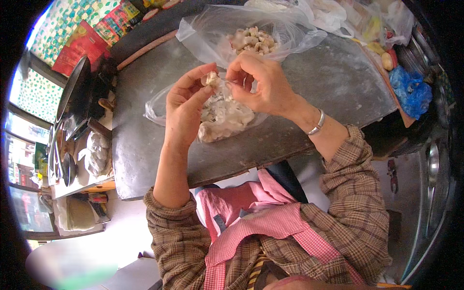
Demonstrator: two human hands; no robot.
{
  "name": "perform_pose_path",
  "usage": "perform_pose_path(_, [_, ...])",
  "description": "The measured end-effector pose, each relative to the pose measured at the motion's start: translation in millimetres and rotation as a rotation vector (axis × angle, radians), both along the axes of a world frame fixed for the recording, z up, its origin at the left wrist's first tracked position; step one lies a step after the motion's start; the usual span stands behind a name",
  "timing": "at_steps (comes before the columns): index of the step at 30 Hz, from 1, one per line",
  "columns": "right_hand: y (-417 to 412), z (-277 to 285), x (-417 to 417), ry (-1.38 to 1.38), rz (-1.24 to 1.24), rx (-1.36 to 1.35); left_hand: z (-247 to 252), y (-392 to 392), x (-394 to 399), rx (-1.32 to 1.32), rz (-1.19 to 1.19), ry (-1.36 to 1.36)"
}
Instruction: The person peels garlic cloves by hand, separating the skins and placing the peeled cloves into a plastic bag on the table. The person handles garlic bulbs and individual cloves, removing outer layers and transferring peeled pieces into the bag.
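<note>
Between the thumb and fingers of my left hand (186,99) is a small pale piece of garlic (211,79). My right hand (262,83) is just to its right, fingers curled and thumb close to the index finger. Whether a bit of skin is pinched there is too small to tell. Below both hands lies an open clear plastic bag (154,108) with whitish garlic bulbs and papery skins (228,117) in it. Beyond my right hand, a larger clear plastic bag (203,40) spreads open around a heap of garlic cloves (253,40).
The grey table (326,87) carries both bags. More plastic bags (326,18) crowd its far right, with a blue plastic bag (411,90) beside the right edge. A wok (74,85) and a ladle (68,169) stand at the left, near a tied white bag (96,152).
</note>
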State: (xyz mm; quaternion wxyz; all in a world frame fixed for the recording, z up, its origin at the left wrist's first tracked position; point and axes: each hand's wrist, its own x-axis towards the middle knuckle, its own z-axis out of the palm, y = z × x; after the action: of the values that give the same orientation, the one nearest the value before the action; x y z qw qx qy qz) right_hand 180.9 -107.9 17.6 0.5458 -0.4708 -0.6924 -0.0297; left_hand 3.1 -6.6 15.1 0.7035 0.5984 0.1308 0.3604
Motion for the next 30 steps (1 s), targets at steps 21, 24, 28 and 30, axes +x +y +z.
perform_pose_path(21, [7,1,-11,0.037,0.088,-0.094,-10,15,-5,0.187,0.005,0.131])
perform_pose_path(24, [2,6,-15,0.050,0.101,-0.144,-12,12,-1,0.116,-0.018,0.097])
perform_pose_path(28, [5,-3,-17,0.072,0.101,-0.186,-8,5,-9,0.185,-0.025,0.068])
perform_pose_path(30, [5,-2,-17,-0.010,0.052,-0.207,-11,6,-7,0.194,-0.012,0.031])
